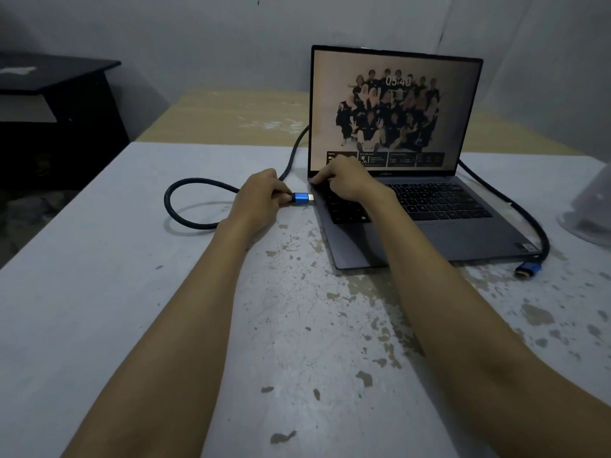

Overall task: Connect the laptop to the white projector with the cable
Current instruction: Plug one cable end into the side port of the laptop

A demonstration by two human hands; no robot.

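Your left hand (261, 197) pinches the blue plug (300, 197); push it straight into the laptop (446, 241) while your right hand (348, 182) presses down, fingers bent.

Dim, bluish cast; laptop screen (393, 107) glows just beyond right hand (350, 183); faint shadows near it; edges bent w/ wide-angle, bg soft

We see a table (99, 259) of matt pale paint, chipped and rough where bare patches show, our laptop (463, 239) in a smooth matt grey shell with a glossy screen (393, 110), the cable (185, 186) in a dull dark sheath, its plug (301, 197) left of the laptop sleeved in shiny blue metal
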